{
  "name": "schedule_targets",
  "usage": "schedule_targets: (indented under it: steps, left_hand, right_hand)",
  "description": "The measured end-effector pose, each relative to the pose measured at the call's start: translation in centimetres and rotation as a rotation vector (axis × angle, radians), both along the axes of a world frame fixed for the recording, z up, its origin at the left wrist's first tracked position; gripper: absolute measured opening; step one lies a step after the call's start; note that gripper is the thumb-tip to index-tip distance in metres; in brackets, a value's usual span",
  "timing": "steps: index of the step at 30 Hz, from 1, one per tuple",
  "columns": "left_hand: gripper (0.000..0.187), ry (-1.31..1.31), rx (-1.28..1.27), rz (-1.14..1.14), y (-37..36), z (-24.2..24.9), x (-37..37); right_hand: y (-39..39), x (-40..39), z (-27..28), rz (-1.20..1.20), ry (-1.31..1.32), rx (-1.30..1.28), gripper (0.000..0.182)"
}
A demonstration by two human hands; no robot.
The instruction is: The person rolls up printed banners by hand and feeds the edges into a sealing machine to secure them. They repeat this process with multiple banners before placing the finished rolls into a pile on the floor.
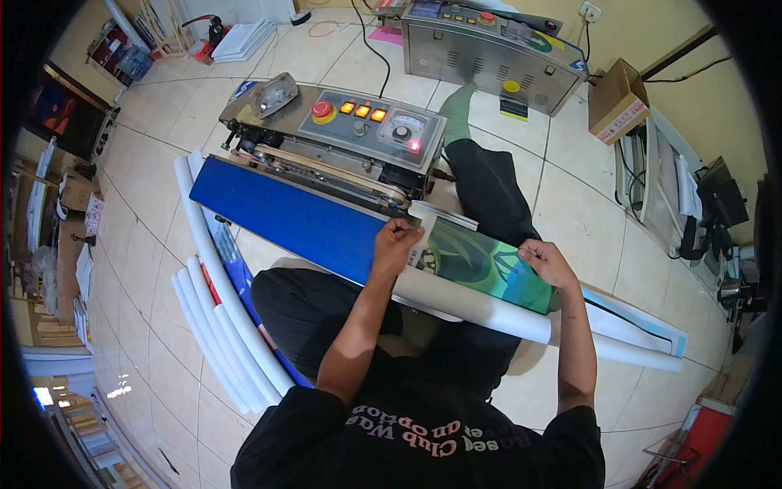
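A partly rolled banner [472, 253] with a green printed design lies across my lap, its white-backed roll [481, 306] nearest my body. My left hand [397, 243] is closed in a pinch on the banner's left edge, close to the end of the sealing machine's belts. At the right side, my right hand [546, 262] pinches the banner's far edge between thumb and fingers. The band sealing machine [342, 134] stands just beyond, with lit orange switches and a red button. Its blue conveyor belt [277, 212] runs along the front, left of my left hand.
Several long white rolls [216, 334] lie on the tiled floor to the left. Another metal machine [489, 61] stands at the back, beside a cardboard box [617, 102]. A long white and light-blue sheet [631, 326] extends to the right. A black cable [376, 49] runs behind the sealer.
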State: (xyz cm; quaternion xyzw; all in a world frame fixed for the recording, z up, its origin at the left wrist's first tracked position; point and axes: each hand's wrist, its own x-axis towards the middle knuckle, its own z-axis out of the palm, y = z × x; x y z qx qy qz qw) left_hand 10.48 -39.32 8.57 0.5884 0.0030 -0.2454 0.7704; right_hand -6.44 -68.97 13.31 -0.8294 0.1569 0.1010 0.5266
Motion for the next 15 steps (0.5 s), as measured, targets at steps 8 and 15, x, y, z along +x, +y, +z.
schedule_targets:
  steps: [8, 15]
  left_hand:
    - [0.035, -0.102, -0.015, -0.032, 3.9, -1.1, 6.0]
    - [0.034, -0.178, 0.124, -0.02, 5.4, -1.1, 7.8]
  right_hand:
    - [3.1, 5.3, 0.0, 0.093, -0.106, -0.047, 0.02]
    - [4.8, 7.7, -0.6, 0.061, -0.044, 0.036, 0.02]
